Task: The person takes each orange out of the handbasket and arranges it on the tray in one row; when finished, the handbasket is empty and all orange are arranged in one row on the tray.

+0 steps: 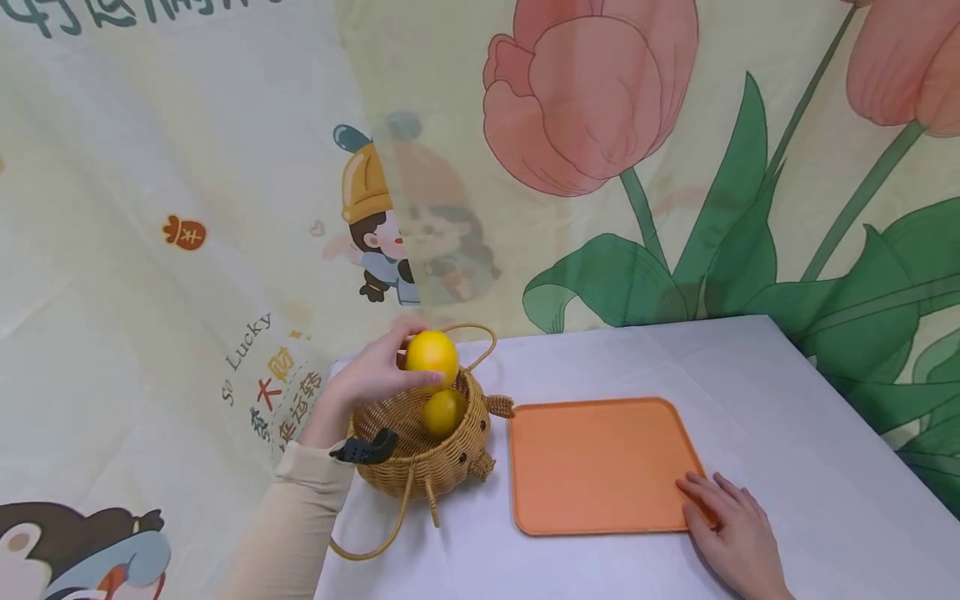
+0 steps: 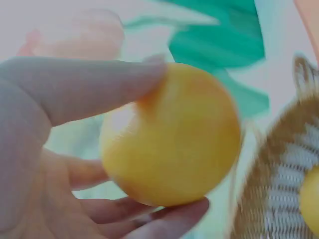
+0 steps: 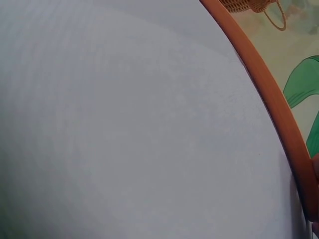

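Fingers of the left hand (image 1: 375, 377) curl round a yellow lemon (image 1: 432, 358) just above the wicker basket (image 1: 420, 450), where another lemon (image 1: 442, 412) sits; the right hand (image 1: 731, 527) rests flat on the orange tray (image 1: 600, 462), seemingly steadying it on the worktop (image 1: 787, 400).

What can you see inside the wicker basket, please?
One yellow fruit lies inside the wicker basket. The left hand holds another yellow fruit above it. The basket wall hides anything lower down.
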Available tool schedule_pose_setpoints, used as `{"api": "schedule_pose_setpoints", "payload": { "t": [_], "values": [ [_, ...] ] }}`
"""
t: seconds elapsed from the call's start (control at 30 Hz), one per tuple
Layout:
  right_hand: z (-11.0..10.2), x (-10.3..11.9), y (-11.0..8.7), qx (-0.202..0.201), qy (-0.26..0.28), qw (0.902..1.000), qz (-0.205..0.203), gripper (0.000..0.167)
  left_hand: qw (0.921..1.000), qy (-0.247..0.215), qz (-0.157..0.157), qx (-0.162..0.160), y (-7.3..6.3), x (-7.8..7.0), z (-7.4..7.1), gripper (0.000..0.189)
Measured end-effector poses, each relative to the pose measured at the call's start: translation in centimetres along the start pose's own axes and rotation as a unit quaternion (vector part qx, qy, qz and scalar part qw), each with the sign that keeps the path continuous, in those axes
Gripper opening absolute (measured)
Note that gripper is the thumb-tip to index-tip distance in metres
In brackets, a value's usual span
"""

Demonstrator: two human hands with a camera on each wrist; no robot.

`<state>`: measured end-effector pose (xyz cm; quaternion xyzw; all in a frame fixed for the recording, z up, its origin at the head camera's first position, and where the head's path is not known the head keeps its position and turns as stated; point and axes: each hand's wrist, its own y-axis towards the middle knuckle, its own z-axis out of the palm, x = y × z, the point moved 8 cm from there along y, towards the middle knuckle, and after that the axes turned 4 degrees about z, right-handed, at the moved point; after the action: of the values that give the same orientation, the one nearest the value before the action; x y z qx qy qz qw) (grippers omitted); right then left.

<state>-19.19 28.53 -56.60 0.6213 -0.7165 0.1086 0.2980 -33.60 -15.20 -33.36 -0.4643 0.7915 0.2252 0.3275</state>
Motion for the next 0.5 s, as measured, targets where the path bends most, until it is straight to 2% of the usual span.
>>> {"api": "schedule_pose_setpoints", "payload": {
  "t": [0.07, 0.13, 0.2, 0.27, 0.33, 0.4, 0.5],
  "values": [
    [0.2, -0.1, -0.2, 0.013, -0.001, 0.9999, 0.006, 0.037, 0.9995, -0.019, 0.023, -0.013, -0.4, -1.8, 1.0, 0.073],
    [0.3, 0.0, -0.3, 0.022, -0.002, 0.9997, 0.007, 0.037, 0.9986, -0.033, 0.038, -0.02, -0.4, -3.5, 3.0, 0.076],
    [0.3, 0.1, -0.3, 0.02, -0.002, 0.9998, 0.003, 0.037, 0.998, -0.034, 0.052, -0.014, 0.2, -5.1, 5.8, 0.079],
    [0.2, 0.1, -0.2, 0.013, -0.004, 0.9999, -0.001, 0.037, 0.9976, -0.019, 0.067, -0.005, 1.3, -6.4, 9.2, 0.08],
    [0.1, 0.1, -0.1, 0.009, -0.005, 0.9999, 0.0, 0.037, 0.9969, 0.007, 0.077, 0.009, 2.8, -7.1, 12.9, 0.081],
    [-0.1, 0.0, -0.1, 0.007, -0.007, 1.0, 0.002, 0.037, 0.9963, 0.035, 0.077, 0.018, 4.5, -7.1, 16.4, 0.08],
    [-0.3, 0.0, -0.2, 0.007, -0.007, 0.9999, 0.009, 0.038, 0.9969, 0.055, 0.05, 0.026, 7.1, -6.4, 21.0, 0.08]
  ]
}}
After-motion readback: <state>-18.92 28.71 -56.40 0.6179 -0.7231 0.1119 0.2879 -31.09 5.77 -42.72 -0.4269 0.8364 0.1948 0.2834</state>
